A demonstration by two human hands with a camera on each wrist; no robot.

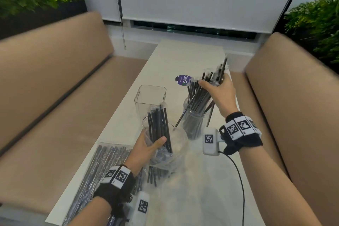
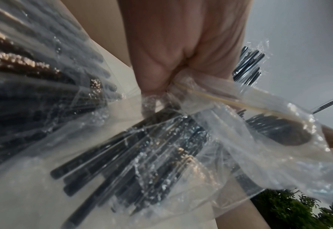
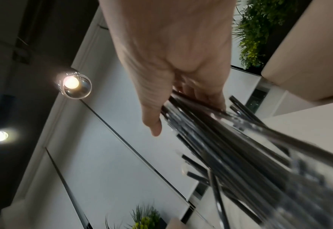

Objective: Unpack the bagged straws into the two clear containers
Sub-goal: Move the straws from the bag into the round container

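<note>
- Head view: right hand (image 1: 219, 93) has its fingers wrapped around a bundle of black straws (image 1: 207, 88), w/ lower ends already inside the round clear container (image 1: 194, 124) on the desk (image 1: 201, 180).
- Left hand (image 1: 146, 147) has fingers and thumb curled around the clear bag (image 1: 165, 145), which holds more black straws upright, just in front of the square clear container (image 1: 150, 101). Left wrist view shows the crumpled plastic squeezed in the palm.
- Step in hand, as I judge: lowering the right-hand bundle into the round container.
- To do it well: keep the bundle near vertical and let it slide down slowly, then loosen the fingers only when the ends reach the bottom. One or two straws lean out over the rim toward the bag, so pls guide them back before letting go, or they may tip out.
- The round container looks light & already quite full; a side push could knock it over.
- The square container appears to have no straws in it yet, so I think the bag contents should go there next.
- Counts: 2 clear containers (1 round, 1 square); 1 bag in the left hand; at least 1 more flat packet of straws (image 1: 102, 167) lying at the near left of the desk; a purple sticker (image 1: 183, 80) beyond the round container. Single straws are too many and too blurred to count.
</note>
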